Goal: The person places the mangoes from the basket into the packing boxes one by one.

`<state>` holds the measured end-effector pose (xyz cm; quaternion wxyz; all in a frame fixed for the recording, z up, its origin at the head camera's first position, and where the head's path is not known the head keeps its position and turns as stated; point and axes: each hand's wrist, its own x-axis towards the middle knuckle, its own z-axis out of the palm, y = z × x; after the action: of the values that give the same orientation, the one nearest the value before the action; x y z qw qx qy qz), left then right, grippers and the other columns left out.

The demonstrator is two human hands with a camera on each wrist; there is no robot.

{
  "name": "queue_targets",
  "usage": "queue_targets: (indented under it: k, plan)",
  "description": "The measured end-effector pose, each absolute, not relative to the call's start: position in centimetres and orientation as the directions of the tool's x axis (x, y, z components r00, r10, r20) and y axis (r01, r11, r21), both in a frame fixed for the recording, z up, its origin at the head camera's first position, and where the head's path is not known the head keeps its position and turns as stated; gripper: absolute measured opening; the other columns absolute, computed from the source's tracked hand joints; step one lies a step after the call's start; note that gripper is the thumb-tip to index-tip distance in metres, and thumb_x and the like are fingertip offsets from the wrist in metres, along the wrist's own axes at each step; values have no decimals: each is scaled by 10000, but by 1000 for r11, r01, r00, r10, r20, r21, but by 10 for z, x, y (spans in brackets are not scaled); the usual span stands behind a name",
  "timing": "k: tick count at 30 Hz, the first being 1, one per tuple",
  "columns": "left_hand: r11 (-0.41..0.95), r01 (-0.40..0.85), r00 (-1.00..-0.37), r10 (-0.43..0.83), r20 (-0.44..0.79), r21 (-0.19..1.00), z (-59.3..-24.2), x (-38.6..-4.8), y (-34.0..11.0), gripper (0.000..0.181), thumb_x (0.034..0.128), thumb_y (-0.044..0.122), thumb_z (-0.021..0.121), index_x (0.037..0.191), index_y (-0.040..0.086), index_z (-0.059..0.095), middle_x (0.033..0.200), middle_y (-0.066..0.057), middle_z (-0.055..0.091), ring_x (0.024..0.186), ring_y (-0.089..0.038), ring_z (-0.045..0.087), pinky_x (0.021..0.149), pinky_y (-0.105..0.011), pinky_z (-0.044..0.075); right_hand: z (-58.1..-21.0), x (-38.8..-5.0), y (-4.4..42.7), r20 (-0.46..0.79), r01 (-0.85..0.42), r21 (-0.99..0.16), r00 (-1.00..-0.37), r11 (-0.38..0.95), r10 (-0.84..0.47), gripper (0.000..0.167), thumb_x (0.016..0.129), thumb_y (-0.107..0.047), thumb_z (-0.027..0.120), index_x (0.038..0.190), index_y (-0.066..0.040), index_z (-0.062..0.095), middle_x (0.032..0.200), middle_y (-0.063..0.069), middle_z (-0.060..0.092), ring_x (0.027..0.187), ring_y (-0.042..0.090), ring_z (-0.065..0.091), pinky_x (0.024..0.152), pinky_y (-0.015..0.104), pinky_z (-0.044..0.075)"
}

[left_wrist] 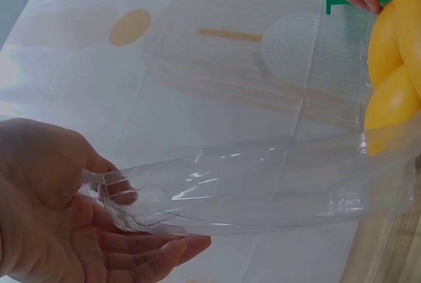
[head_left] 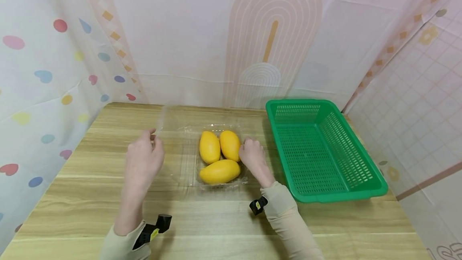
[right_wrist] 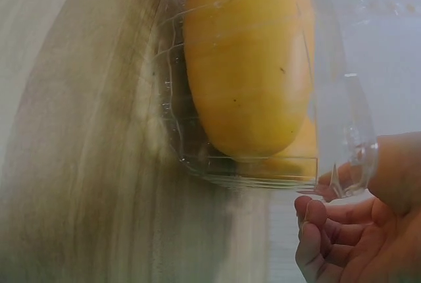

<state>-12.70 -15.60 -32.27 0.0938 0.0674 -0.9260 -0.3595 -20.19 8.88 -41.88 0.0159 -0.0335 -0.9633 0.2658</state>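
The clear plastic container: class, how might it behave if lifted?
The clear container probably flexes, its see-through plastic looking thin. Its open lid, held by the left hand, could flop if released. Rounded yellow fruits inside might shift its balance.

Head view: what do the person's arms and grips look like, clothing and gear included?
The left sleeve and right sleeve are long and pale beige. Near each cuff sits a small black device, one on the left wrist, one on the right wrist, both with a yellow marking. No cables show. The left grip and right grip are gloveless.
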Motion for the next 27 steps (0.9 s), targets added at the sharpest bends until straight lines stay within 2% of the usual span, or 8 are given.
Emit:
queue_targets:
  k: [2, 4, 6, 12, 16, 22, 27]
  plan:
    - [723, -53, -978, -177, 110, 689, -322, -128, -153, 510, 1004, 233, 243, 1347, -96, 431, 1293, -309, 525, 965, -406, 587, 747, -493, 513, -420, -201, 89, 22, 49, -518, -997, 854, 71, 205, 932, -130, 518, 742, -54, 515, 617, 77, 475, 551, 242, 506, 444, 281, 352]
    - [715, -50, -983, -161, 94, 697, -321, -128, -150, 537, 1015, 267, 210, 1370, -80, 413, 1355, -303, 473, 1207, -463, 471, 959, -583, 418, -421, -201, 90, 33, 41, -522, -997, 852, 69, 189, 931, -133, 520, 757, -58, 524, 618, 77, 485, 544, 237, 497, 447, 275, 347]
    - [701, -42, -987, -138, 77, 712, -321, -128, -147, 554, 1021, 292, 185, 1399, -61, 384, 1407, -300, 416, 1313, -482, 358, 1063, -617, 306, -423, -201, 91, 50, 28, -521, -997, 853, 63, 167, 932, -135, 524, 788, -54, 550, 638, 89, 526, 553, 236, 506, 458, 274, 357]
    - [642, -14, -996, -74, 43, 766, -323, -128, -142, 593, 1027, 359, 133, 1461, -8, 299, 1417, -288, 364, 1273, -459, 374, 1037, -636, 311, -426, -201, 94, 101, -14, -522, -994, 853, 45, 136, 930, -137, 545, 854, -38, 600, 676, 114, 600, 571, 234, 528, 493, 276, 385]
    - [611, 27, -996, -55, 76, 791, -331, -131, -136, 599, 1030, 387, 117, 1454, 23, 332, 1357, -270, 431, 1242, -433, 414, 1024, -617, 337, -427, -200, 94, 107, -17, -531, -993, 847, 47, 141, 932, -149, 552, 871, -38, 612, 681, 115, 614, 579, 242, 542, 504, 287, 398]
    - [621, 69, -993, -32, 113, 781, -348, -141, -126, 517, 1038, 339, 206, 1441, 55, 361, 1329, -250, 464, 1230, -417, 440, 1043, -596, 340, -430, -200, 96, 119, -38, -550, -992, 835, 33, 149, 937, -144, 551, 887, -26, 626, 678, 108, 613, 556, 214, 527, 490, 271, 392]
    - [650, 82, -993, -10, 117, 755, -365, -153, -119, 493, 1036, 319, 270, 1428, 41, 379, 1280, -229, 485, 1134, -388, 493, 977, -558, 406, -432, -200, 97, 120, -46, -572, -992, 819, 28, 158, 947, -143, 542, 911, -20, 635, 690, 109, 619, 532, 189, 512, 470, 243, 382]
